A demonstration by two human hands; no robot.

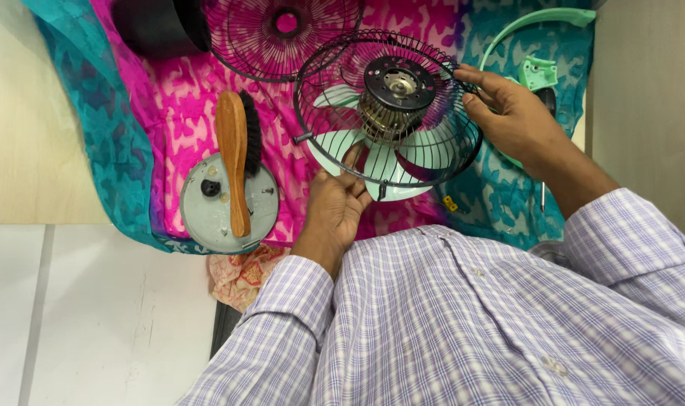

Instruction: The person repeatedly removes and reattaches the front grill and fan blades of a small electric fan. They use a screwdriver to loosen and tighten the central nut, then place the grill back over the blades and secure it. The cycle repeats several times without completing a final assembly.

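I have both hands on the black wire fan guard, which sits tilted over the pink and teal patterned cloth with its round metal motor in the middle and pale green plastic blades showing through the wires. My left hand grips the lower rim, fingers curled onto the wires and a blade edge. My right hand pinches the right rim, fingertips closed on the wire. Left of the guard lies a wooden-backed brush with black bristles, resting across a round grey metal disc. A second black wire guard lies flat near the top, touching the first. Pale green plastic housing parts sit behind my right hand.
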